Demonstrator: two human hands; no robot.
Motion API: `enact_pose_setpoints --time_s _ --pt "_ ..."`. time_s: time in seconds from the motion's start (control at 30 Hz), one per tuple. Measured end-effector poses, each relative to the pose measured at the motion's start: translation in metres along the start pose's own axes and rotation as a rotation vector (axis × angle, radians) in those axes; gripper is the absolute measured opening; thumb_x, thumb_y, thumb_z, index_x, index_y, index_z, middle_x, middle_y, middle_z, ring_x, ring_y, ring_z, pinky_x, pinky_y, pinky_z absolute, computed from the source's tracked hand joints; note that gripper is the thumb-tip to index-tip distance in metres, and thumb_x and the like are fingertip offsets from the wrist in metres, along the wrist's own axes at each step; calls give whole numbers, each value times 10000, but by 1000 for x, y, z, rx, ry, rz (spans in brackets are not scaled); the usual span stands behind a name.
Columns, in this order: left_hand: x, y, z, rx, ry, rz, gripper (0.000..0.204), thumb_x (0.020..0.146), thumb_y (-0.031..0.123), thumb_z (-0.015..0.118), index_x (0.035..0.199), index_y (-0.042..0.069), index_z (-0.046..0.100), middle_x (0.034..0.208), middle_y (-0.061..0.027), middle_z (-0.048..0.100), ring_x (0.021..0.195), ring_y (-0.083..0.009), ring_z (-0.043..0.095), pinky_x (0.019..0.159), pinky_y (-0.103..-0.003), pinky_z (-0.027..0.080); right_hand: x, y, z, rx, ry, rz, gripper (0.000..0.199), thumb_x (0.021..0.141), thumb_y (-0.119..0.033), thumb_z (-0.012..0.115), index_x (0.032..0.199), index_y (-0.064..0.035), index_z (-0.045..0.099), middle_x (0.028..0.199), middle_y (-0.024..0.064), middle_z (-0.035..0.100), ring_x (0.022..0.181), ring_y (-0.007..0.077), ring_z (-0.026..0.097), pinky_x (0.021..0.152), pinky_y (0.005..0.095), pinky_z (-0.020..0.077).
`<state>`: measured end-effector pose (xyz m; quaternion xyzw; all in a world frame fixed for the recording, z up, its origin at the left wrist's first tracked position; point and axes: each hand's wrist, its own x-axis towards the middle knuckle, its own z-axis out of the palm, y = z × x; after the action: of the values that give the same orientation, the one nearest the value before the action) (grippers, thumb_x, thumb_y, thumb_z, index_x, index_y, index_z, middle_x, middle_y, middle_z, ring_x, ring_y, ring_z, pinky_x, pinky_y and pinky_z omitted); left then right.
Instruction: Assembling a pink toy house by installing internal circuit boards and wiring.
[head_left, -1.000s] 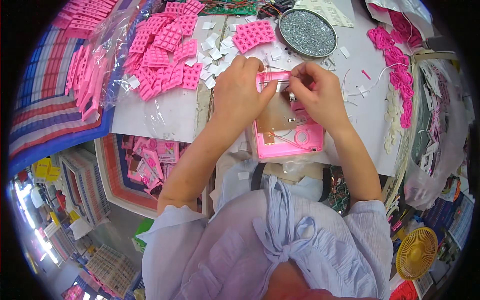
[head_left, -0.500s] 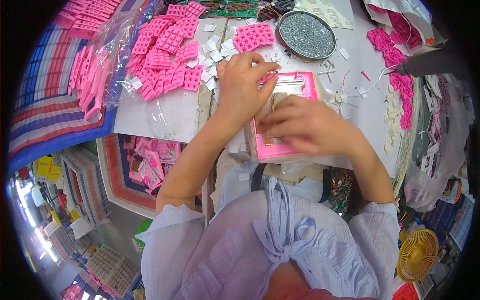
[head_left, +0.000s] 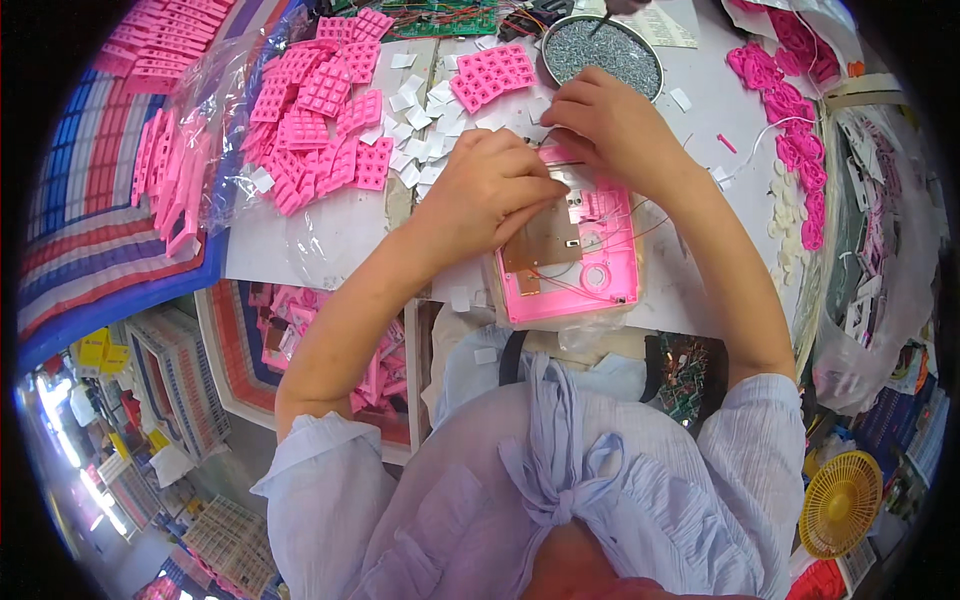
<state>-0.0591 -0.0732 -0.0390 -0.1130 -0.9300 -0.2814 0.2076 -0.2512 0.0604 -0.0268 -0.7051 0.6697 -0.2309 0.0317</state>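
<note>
A pink plastic housing [head_left: 622, 270] lies with its hollow side up at the near edge of the table, on a clear plastic bag. Inside it a brown circuit board [head_left: 540, 245] covers the left part, with thin wires running across to the right. My left hand [head_left: 495, 190] is closed at the board's upper end, thumb and fingers pinched together on it. Over the housing's far edge, my right hand [head_left: 615, 130] has its fingers curled down; what they grip is hidden. Beyond it stands a round dish [head_left: 655, 92] of small metal screws.
Pink button pads [head_left: 325, 90] are heaped at the left, beside scattered white squares [head_left: 410, 125]. Pink coiled parts [head_left: 790, 110] and white discs [head_left: 785, 200] line the right edge. A dark thing [head_left: 625, 6] with a thin tip reaches over the dish. Green circuit boards [head_left: 440, 20] lie at the back.
My right hand has moved up and away from the housing's middle to its far edge. The board now shows in the housing. A dark tool at the right has gone from there.
</note>
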Motion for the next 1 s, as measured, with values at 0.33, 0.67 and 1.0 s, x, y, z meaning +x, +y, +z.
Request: enact_pose_setpoints --time_s 0.33,0.67,1.0 --pt "6 4 -8 -59 -140 121 152 760 101 753 904 93 706 924 1 668 938 -239 607 796 -394 492 -5 -2 -9 58 -42 21 158 833 -85 721 980 -78 664 960 58 662 993 293 602 815 404 532" --pt "-2 13 -18 -53 -208 -247 78 834 166 715 861 104 676 831 -23 650 872 -236 617 780 -405 432 16 4 -7 47 -64 -70 154 812 -81 699 961 -72 662 905 73 651 909 294 607 777 415 524" --pt "18 23 5 168 55 -220 77 814 148 717 834 95 664 811 -23 633 902 -242 581 877 -439 370 -49 -84 -16 -285 -140 113 90 767 -143 648 818 -69 658 833 64 658 888 245 608 754 364 487"
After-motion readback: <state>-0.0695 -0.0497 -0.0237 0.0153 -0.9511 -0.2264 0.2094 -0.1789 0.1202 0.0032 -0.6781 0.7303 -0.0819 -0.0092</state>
